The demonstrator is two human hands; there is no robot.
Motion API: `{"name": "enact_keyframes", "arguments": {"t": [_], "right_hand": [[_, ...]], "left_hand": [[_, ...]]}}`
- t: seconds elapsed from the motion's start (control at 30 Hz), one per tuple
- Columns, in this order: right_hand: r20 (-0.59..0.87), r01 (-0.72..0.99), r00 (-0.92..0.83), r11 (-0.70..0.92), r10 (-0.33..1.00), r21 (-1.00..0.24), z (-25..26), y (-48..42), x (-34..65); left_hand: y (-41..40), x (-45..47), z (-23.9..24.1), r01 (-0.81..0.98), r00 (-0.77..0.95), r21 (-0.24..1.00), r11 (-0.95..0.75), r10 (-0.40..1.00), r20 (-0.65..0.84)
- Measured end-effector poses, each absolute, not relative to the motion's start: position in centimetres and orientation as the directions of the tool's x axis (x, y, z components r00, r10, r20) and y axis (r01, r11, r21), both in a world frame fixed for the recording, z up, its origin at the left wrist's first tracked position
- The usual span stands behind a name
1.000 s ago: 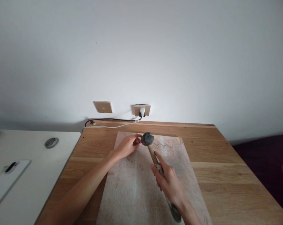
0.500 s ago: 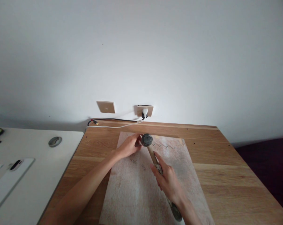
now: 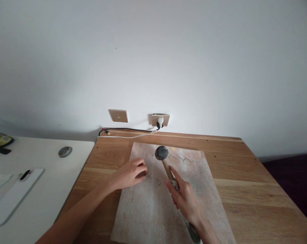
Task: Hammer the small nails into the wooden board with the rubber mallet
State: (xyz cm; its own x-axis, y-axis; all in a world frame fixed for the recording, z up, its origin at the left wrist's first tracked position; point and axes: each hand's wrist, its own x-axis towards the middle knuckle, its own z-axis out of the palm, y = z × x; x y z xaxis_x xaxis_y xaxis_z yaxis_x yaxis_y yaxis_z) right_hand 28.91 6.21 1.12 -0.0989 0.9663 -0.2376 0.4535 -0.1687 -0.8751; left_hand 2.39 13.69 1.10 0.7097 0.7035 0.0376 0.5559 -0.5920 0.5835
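Note:
My right hand [image 3: 185, 195] is wrapped round the handle of a rubber mallet [image 3: 162, 153]. Its dark round head points away from me, above the far part of a worn, pale board [image 3: 143, 217]. Over the board's left side, my left hand [image 3: 133, 172] has its fingers curled, the tips pinched at a small nail that barely shows. A loose nail [image 3: 158, 181] lies just right of those fingertips. Beyond the mallet head, several thin nails [image 3: 184, 159] stand in a row in the board, tilted in appearance.
The board rests on a wooden table [image 3: 245, 193] against the wall. Cables [image 3: 128, 129] run along its back edge to a wall socket [image 3: 166, 119]. On a white table at left are a roll of tape [image 3: 65, 151], a phone [image 3: 18, 196] and a yellow-and-black item [image 3: 1, 139].
My left hand has come back from beside the mallet head towards the loose nails on the board's left. The mallet stays almost in place in my right hand. The view has shifted slightly left.

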Motion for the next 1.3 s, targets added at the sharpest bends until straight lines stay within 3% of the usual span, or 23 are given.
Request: {"name": "enact_keyframes", "arguments": {"t": [0.4, 0.57, 0.73, 0.87, 0.93, 1.17, 1.3], "right_hand": [[-0.261, 0.386, 0.032, -0.253, 0.965, -0.887, 1.4, 5.2, 30.1], [-0.269, 0.371, 0.037, -0.263, 0.962, -0.89, 1.3, 4.9, 30.5], [-0.27, 0.372, 0.033, -0.263, 0.962, -0.89, 1.0, 4.7, 30.6], [-0.271, 0.357, 0.038, -0.266, 0.962, -0.895, 0.9, 4.7, 30.6], [-0.28, 0.343, 0.042, -0.277, 0.959, -0.898, 1.1, 4.7, 30.6], [-0.276, 0.369, 0.014, -0.262, 0.961, -0.892, 1.7, 5.0, 30.1], [-0.26, 0.385, -0.02, -0.232, 0.965, -0.893, 1.7, 5.2, 29.9]], "left_hand": [[17.5, 4.5, 0.1, 0.516, 0.538, 0.68, -0.521, 0.815, 0.216], [18.9, 5.1, -0.3, 0.571, 0.563, 0.555, -0.605, 0.78, 0.273], [19.1, 5.3, 0.5, 0.621, 0.681, 0.356, -0.699, 0.705, 0.199], [19.2, 5.5, 0.9, 0.604, 0.72, 0.311, -0.734, 0.67, 0.182], [19.4, 5.8, 0.8, 0.6, 0.713, 0.34, -0.724, 0.677, 0.184], [20.3, 6.8, -1.6, 0.505, 0.564, 0.663, -0.552, 0.793, 0.23], [20.0, 6.9, -2.9, 0.445, 0.448, 0.766, -0.464, 0.856, 0.258]]}}
